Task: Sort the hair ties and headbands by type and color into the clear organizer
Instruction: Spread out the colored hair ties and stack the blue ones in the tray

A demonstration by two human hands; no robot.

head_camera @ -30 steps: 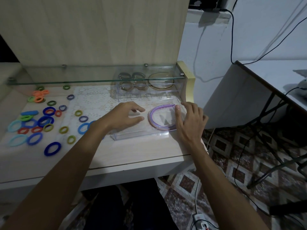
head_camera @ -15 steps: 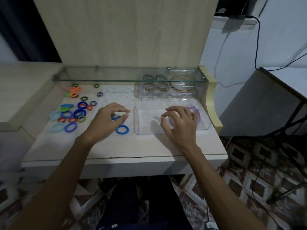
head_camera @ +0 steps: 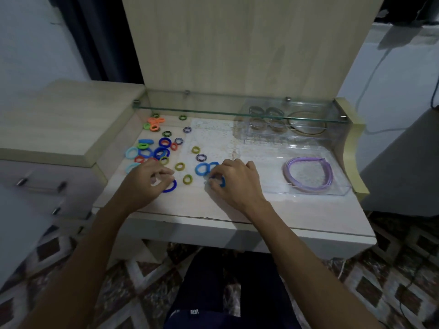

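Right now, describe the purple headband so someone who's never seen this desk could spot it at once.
Look at the clear organizer tray at the right end of the desk, under the glass shelf. The purple headband lies flat in it, a big open arc, far larger than the small hair ties scattered to the left.

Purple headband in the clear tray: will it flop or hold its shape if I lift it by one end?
The headband keeps an open arch lying flat, so it is probably stiff and springy. It looks thin, so likely light. In the smooth tray it may slide when nudged.
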